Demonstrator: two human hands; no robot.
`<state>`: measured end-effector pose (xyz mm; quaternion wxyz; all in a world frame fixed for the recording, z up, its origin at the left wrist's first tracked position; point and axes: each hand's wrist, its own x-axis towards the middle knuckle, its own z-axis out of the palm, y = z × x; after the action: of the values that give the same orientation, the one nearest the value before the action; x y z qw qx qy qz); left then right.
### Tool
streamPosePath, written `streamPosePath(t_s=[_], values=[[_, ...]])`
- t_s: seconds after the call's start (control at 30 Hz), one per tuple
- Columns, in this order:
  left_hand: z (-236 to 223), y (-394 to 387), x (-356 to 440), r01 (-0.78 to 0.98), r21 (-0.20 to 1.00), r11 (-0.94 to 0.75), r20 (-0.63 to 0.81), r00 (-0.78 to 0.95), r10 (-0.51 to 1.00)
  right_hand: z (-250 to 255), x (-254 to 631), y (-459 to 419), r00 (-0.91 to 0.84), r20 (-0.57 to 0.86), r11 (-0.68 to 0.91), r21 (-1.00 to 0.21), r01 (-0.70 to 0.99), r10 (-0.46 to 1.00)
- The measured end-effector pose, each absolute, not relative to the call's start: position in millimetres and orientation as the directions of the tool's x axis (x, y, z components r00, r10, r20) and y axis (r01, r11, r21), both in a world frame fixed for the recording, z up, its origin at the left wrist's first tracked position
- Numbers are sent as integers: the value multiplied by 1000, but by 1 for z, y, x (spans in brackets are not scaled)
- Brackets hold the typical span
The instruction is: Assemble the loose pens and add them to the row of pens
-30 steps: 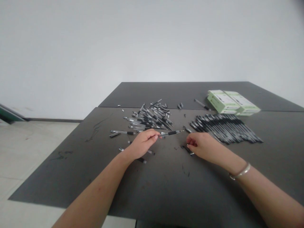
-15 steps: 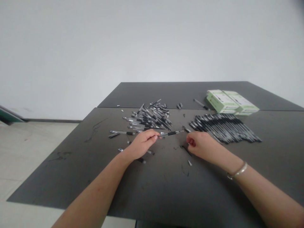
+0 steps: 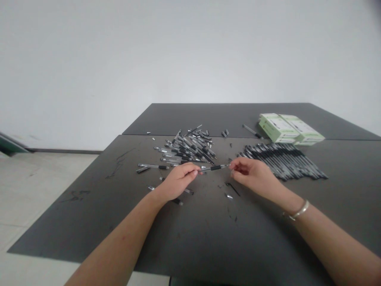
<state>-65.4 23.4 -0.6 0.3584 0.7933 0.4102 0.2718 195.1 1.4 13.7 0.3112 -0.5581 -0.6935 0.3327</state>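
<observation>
My left hand (image 3: 177,180) is closed around the rear end of a pen (image 3: 214,167) with a black grip, held just above the dark table (image 3: 89,198) and pointing right. My right hand (image 3: 253,174) is curled, its fingertips pinched at the pen's tip; whether it holds a small part there I cannot make out. A thin black refill (image 3: 232,188) and a small silver tip piece (image 3: 228,196) lie on the table just below my right hand.
A loose heap of pen parts (image 3: 187,149) lies behind my left hand. A neat row of finished black pens (image 3: 282,161) lies behind my right hand. Two green-and-white boxes (image 3: 290,129) stand at the back right. A few stray pens (image 3: 153,166) lie left of the heap.
My right hand lifted off the table and moved up and left to the pen's tip, leaving the refill and silver piece on the table. My left hand stayed put with the pen.
</observation>
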Motion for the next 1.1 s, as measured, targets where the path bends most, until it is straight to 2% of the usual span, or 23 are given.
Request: streamPosePath(t_s=[0.1,0.2,0.27,0.6,0.8,1.1], values=[[1,23,-65,453,789,-414,147,516,844,12,197,3,-139,46,83,-959,270,989],[1,23,-65,445,788,-426,158,522,838,11,197,4,-98,64,66,-997,26,993],[-1,24,-65,440,787,-432,164,525,835,11,196,3,-81,74,71,-996,-45,994],[-1,23,-65,444,790,-423,156,523,838,13,193,0,-121,101,102,-995,5,988],[-3,24,-66,440,797,-414,155,513,844,14,197,2,-75,132,133,-991,8,988],[-1,23,-65,450,791,-415,152,513,845,20,192,-2,-132,113,117,-993,25,985]])
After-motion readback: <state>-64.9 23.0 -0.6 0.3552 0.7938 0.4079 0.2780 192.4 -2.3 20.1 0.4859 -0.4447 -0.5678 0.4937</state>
